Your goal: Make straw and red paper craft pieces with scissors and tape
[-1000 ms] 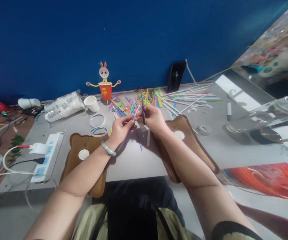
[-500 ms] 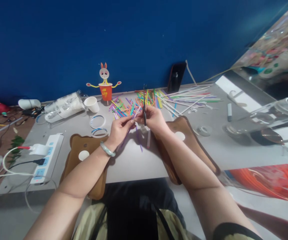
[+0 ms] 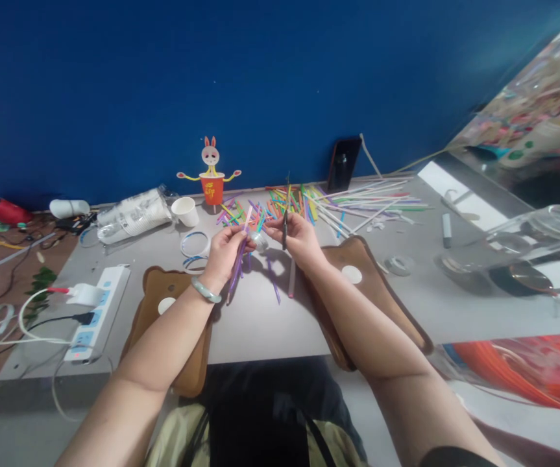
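Purple straws [image 3: 235, 275] are pinched in my left hand [image 3: 226, 251], pointing down toward the table. My right hand [image 3: 300, 241] grips dark scissors [image 3: 285, 224] with their blades pointing up and away; whether the blades are apart I cannot tell. A gap separates my two hands, and a clear roll of tape [image 3: 259, 241] lies on the table between them. Below them rest a loose purple straw piece [image 3: 273, 281] and a pink straw [image 3: 292, 277]. Behind my hands spreads a pile of short coloured straw pieces [image 3: 280, 204].
A rabbit figure in a red cup [image 3: 212, 188] stands at the wall, near a white paper cup [image 3: 185, 211] and bagged cups [image 3: 136, 217]. A phone [image 3: 344, 163] leans there. Brown pads [image 3: 370, 301] lie under my forearms. A power strip [image 3: 97, 314] is left, a clear jar [image 3: 518, 237] right.
My hands have moved apart, the left one drawing the purple straws to the left, away from the scissors. The whole view has shifted slightly.
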{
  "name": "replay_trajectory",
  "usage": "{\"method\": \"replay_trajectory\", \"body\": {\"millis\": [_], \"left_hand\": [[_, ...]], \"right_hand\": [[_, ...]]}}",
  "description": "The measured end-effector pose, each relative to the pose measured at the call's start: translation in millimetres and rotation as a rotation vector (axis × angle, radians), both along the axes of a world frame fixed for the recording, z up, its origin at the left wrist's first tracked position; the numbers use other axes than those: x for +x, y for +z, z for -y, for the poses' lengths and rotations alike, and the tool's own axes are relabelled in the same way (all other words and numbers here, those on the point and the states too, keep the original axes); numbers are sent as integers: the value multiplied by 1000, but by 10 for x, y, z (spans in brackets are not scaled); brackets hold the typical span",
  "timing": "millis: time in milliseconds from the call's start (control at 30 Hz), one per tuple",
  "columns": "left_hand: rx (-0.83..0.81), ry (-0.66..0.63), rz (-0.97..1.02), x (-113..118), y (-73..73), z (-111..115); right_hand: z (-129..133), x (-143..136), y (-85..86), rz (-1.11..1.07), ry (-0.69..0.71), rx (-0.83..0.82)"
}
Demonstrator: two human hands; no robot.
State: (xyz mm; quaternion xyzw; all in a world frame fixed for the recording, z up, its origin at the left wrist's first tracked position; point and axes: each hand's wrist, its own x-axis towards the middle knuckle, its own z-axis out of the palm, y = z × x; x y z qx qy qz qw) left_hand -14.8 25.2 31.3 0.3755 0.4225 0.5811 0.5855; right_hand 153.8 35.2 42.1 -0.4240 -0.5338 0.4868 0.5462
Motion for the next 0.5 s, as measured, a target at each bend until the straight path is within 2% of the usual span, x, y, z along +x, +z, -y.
{"method": "replay_trajectory", "body": {"millis": [100,167,333,500], "left_hand": [[-12,17,26,-53,24,-30],[-7,33,12,-100,41,-44],[12,159,-14,-215,100,-96],[58,244,116,-232,168,-147]], "right_hand": [[34,11,53,70,-29,-11],[87,13,128,135,31,-27],[215,-10,253,316,412,-83],[248,-97,157,294,660,-250]]}}
